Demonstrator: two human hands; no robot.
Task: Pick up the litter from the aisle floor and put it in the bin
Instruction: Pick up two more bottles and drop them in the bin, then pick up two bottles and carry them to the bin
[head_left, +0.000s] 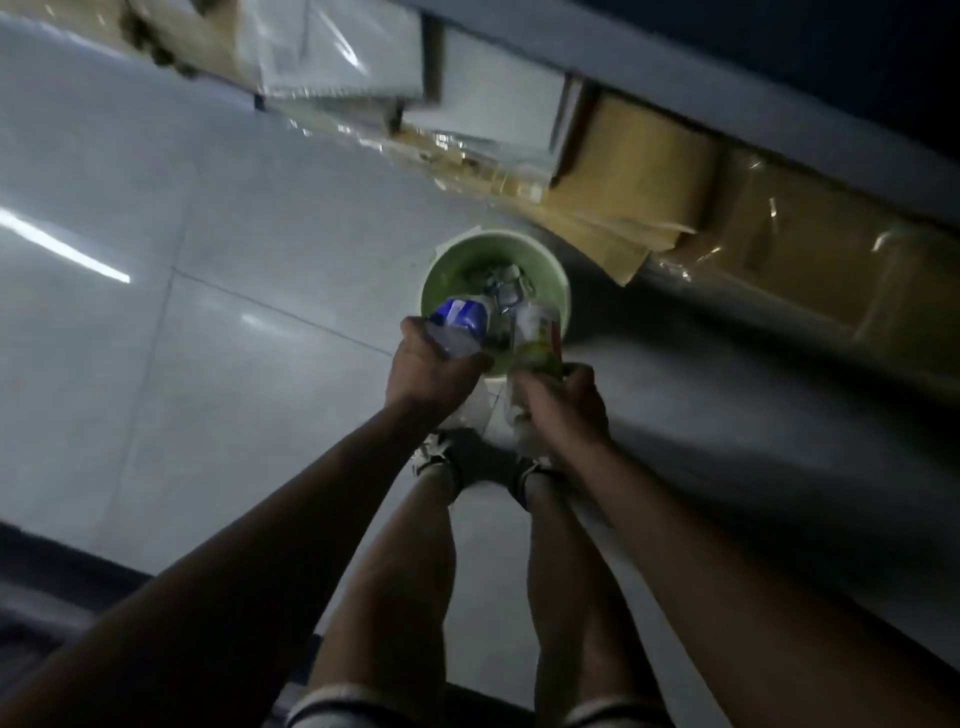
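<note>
Litter is nearly home in the head view, the only one you have: your left hand is closed around a clear plastic bottle with a blue label, its fingers wrapped on the lower body so the labelled end tips out over the rim of the pale green bin. Your right hand is clamped on a second clear bottle with a yellow-green label, also tilted toward the opening, with some crumpled clear plastic hanging below the grip; whether that is part of the bottle or a separate wrapper is too blurred to tell. Both bottles sit above the near edge of the bin and are not yet released. Inside the bin you can already see a heap of pale crumpled rubbish, so I judge that part of the job is done. What remains for these two pieces is simply to let go once they are well over the opening. The tiled aisle floor that shows here looks bare of further litter, though the dark corners and the strip along the cardboard boxes under the shelving are too dim to rule out more. The bin stands on the floor just beside those boxes, directly ahead of your feet.
</note>
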